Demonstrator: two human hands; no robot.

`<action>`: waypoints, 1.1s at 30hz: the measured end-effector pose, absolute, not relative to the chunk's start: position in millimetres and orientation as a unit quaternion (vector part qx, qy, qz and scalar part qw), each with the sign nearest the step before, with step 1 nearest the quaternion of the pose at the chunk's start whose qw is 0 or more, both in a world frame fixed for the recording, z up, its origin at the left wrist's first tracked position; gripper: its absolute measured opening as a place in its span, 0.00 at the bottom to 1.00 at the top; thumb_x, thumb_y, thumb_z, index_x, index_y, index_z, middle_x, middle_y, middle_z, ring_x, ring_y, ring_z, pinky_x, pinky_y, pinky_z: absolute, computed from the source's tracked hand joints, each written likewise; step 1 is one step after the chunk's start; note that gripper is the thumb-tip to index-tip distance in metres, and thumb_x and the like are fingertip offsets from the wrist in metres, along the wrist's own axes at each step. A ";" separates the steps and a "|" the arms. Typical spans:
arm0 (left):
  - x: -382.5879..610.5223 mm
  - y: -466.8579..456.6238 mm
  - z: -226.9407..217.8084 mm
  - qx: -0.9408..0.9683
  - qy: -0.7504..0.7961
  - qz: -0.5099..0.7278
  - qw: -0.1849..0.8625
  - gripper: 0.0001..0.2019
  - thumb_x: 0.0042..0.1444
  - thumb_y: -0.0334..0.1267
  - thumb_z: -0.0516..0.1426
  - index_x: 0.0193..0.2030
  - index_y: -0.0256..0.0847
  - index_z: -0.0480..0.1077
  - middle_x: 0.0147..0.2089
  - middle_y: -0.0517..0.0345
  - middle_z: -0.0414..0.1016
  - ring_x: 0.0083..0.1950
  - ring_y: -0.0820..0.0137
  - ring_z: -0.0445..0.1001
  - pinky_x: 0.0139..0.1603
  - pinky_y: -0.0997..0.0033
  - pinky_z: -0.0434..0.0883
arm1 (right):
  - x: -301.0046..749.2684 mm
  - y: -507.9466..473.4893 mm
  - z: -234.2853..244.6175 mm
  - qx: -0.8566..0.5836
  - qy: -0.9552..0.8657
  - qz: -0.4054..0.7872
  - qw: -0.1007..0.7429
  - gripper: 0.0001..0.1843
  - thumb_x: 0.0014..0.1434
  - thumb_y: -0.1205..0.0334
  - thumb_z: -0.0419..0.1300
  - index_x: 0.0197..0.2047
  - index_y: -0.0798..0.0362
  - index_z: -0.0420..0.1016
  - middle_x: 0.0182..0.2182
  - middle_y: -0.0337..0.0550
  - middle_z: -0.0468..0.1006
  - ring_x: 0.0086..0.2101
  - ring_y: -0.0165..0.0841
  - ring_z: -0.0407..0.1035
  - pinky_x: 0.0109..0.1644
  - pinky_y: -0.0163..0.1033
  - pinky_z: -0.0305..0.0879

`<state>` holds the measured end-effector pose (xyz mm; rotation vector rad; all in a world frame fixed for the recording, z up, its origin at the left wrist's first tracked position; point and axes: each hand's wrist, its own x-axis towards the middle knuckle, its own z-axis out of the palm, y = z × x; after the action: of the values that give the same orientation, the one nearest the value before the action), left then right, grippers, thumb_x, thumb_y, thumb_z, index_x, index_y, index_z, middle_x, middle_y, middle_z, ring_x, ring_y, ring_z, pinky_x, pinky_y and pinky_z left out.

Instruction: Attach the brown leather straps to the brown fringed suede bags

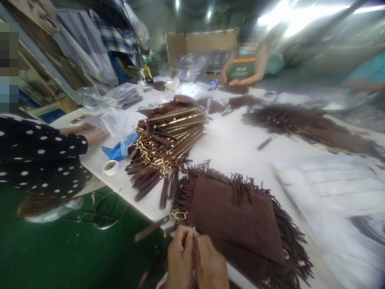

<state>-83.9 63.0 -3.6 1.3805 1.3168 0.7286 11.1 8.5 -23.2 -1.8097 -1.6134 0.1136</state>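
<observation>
My left hand (pixel 179 253) and my right hand (pixel 210 259) meet at the table's near edge, both closed in a pinch. A small pale bit shows at their fingertips, too small to name. Just beyond them lies a brown fringed bag (pixel 231 216), flat on other fringed pieces. At the bag's left corner are a gold clasp (pixel 181 216) and a brown strap (pixel 152 229) that reaches past the table edge.
A pile of brown pouches (pixel 180 128) with gold zips and chains lies ahead. A tape roll (pixel 110 167) stands left of it. More fringed bags (pixel 319 124) and white plastic (pixel 327 192) lie right. A person in dotted clothing (pixel 42 150) works left; an aproned person (pixel 243 70) works opposite.
</observation>
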 end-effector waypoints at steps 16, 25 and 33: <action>-86.7 78.3 13.9 0.286 0.525 0.292 0.747 0.14 0.41 0.44 0.68 0.26 0.37 0.71 0.27 0.58 0.74 0.29 0.71 0.71 0.33 0.74 0.67 | 7.6 1.6 -40.8 -0.693 -0.613 0.031 0.380 0.19 0.67 0.65 0.44 0.55 0.55 0.69 0.39 0.51 0.77 0.31 0.33 0.76 0.33 0.32 0.73; -85.6 59.3 10.1 0.506 0.577 0.300 0.567 0.14 0.53 0.50 0.58 0.34 0.40 0.74 0.37 0.53 0.80 0.39 0.62 0.75 0.43 0.68 0.68 | 9.8 0.8 -36.7 -0.690 -0.618 0.055 0.373 0.19 0.66 0.66 0.46 0.56 0.54 0.69 0.40 0.51 0.77 0.35 0.34 0.77 0.35 0.32 0.74; -90.6 67.5 0.8 0.457 0.557 0.285 0.632 0.17 0.49 0.52 0.62 0.32 0.37 0.72 0.34 0.50 0.79 0.35 0.62 0.76 0.37 0.68 0.70 | 7.6 -2.3 -33.9 -0.669 -0.621 0.087 0.399 0.20 0.65 0.68 0.45 0.58 0.54 0.66 0.44 0.53 0.76 0.39 0.36 0.76 0.38 0.33 0.75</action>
<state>-90.6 67.5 0.8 1.0461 1.2737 0.6526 7.6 -2.3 -33.9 -1.6935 -1.5714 0.2201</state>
